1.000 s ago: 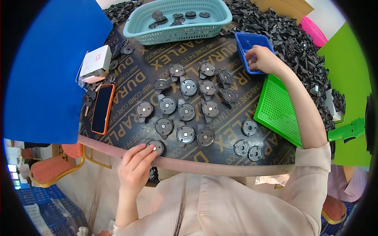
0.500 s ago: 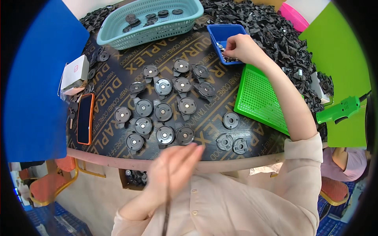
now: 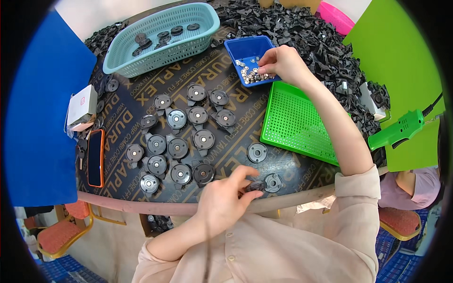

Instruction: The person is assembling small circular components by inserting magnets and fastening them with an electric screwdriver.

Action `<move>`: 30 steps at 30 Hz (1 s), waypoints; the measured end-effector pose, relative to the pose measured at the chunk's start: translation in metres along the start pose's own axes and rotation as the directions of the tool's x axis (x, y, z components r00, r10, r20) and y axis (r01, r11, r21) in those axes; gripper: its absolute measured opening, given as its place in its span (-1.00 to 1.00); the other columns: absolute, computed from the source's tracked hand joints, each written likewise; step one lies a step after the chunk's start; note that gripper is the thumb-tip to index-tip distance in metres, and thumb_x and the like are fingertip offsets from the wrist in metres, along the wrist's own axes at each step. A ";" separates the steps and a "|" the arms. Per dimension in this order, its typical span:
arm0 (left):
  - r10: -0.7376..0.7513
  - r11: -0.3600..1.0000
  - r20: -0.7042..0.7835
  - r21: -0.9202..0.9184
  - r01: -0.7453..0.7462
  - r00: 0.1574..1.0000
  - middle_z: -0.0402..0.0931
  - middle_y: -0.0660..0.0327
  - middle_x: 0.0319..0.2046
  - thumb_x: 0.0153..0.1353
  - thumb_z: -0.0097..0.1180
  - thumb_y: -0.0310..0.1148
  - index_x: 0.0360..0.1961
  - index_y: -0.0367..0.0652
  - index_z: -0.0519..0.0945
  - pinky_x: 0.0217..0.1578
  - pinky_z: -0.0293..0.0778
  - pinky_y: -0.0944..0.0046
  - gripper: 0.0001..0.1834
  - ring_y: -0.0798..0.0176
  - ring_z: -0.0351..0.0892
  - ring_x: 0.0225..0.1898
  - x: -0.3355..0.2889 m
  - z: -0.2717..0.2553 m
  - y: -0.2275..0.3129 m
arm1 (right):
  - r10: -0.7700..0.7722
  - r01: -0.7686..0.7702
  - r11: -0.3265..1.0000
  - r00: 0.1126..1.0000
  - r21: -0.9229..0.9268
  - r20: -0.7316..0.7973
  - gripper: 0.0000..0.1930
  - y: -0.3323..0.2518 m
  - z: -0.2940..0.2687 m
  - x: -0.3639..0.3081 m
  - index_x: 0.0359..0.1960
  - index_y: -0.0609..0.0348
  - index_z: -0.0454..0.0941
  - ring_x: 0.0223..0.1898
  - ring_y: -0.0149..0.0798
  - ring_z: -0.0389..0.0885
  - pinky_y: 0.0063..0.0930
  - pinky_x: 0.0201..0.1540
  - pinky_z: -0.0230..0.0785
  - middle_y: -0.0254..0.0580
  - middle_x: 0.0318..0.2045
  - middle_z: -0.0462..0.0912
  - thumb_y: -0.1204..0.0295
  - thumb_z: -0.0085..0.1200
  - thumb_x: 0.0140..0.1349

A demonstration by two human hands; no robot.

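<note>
My left hand (image 3: 222,198) pinches a black round plastic part (image 3: 255,186), tilted, just above the table's near edge. Right beside it lies a similar part (image 3: 273,182) with a hole in its centre, and a black ring-shaped disc (image 3: 257,152) rests farther back. My right hand (image 3: 289,65) reaches into a blue bin (image 3: 236,45) of small shiny metal pieces (image 3: 246,74). Its thumb and fingertips are drawn together; what they hold is too small to make out. Left of centre, several black round parts (image 3: 177,147) with tabs and bright metal centres stand grouped.
A light-blue basket (image 3: 160,59) holds several black discs at the back left. Next to the bin lies a green perforated tray (image 3: 302,123). Black plastic parts (image 3: 325,61) are heaped behind. An orange-edged phone (image 3: 96,158), white box (image 3: 81,106) and green power tool (image 3: 397,129) are at the sides.
My left hand has moved right and taken up one of the two near parts with holes. My right hand stays at the bin, its fingers lifted a little. The whole view has shifted slightly.
</note>
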State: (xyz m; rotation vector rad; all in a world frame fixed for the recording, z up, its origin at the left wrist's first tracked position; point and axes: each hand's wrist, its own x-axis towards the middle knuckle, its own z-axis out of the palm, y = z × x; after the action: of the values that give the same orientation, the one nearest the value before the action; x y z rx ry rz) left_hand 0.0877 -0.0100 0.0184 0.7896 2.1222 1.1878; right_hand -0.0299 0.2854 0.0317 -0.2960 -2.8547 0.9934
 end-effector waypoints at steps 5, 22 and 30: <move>-0.086 0.785 0.053 -0.611 0.100 0.995 0.67 0.08 -0.23 0.14 0.29 -0.49 -0.05 -0.28 0.51 -0.30 0.61 0.39 -0.65 0.25 0.70 -0.27 0.011 -0.016 -0.004 | -0.055 0.050 0.993 0.997 -0.103 -0.045 -0.82 -0.009 -0.004 -0.003 -0.38 0.25 0.70 -0.37 -0.38 0.66 -0.47 -0.18 0.48 -0.18 -0.47 0.71 0.43 0.36 0.00; -0.185 0.260 0.181 -0.939 0.226 0.966 0.48 0.10 0.09 0.45 -0.15 -0.27 0.23 -0.25 0.33 0.10 0.47 0.15 -0.58 0.09 0.46 0.18 0.024 -0.021 -0.002 | -0.568 0.572 0.820 0.818 0.028 -0.086 -0.76 -0.060 0.002 -0.099 -0.45 0.12 0.65 -0.27 -0.31 0.59 -0.41 -0.20 0.44 -0.34 -0.35 0.62 0.45 0.43 -0.20; -0.134 0.262 0.249 -0.925 0.276 0.959 0.52 0.17 0.02 0.44 -0.10 -0.22 0.21 -0.24 0.36 0.05 0.49 0.18 -0.57 0.20 0.53 0.08 0.021 -0.018 -0.002 | -0.483 0.483 0.876 0.875 -0.004 -0.043 -0.71 -0.063 0.026 -0.152 -0.41 0.08 0.63 -0.24 -0.21 0.56 -0.39 -0.22 0.42 -0.32 -0.26 0.60 0.37 0.43 -0.22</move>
State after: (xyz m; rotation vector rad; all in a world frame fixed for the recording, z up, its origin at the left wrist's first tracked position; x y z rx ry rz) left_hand 0.0602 -0.0050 0.0200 -0.0309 0.9312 1.8522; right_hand 0.1044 0.1879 0.0455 0.3817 -2.6703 0.8732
